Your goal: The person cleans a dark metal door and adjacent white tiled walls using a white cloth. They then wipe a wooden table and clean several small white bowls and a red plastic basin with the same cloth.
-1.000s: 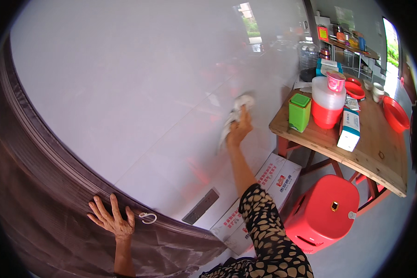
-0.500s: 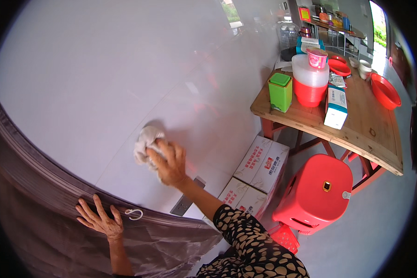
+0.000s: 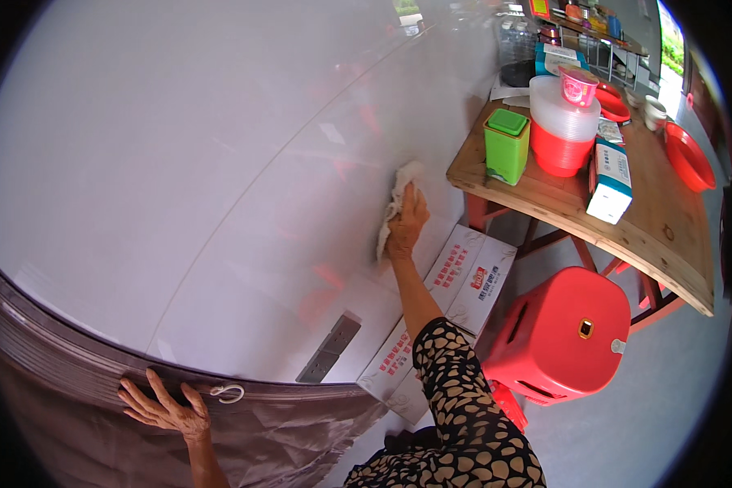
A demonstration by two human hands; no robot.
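Observation:
A pale cloth is pressed flat against the glossy white tiled wall, with my right hand gripping it. That arm is stretched out toward the wooden table, above the stacked white cartons. My left hand lies with its fingers spread on the brown fabric cover along the foot of the wall. Just right of it, a white S-shaped hook hangs at the cover's upper edge. A dark socket panel is set in the wall between my two hands.
The wooden table at the right bears a green canister, a stack of red and clear bowls, a tissue box and a red basin. A red plastic stool stands on the floor beside the cartons.
My right hand has moved the cloth along the wall, right and upward toward the table. My left hand stays spread on the cover. The whole view has shifted slightly.

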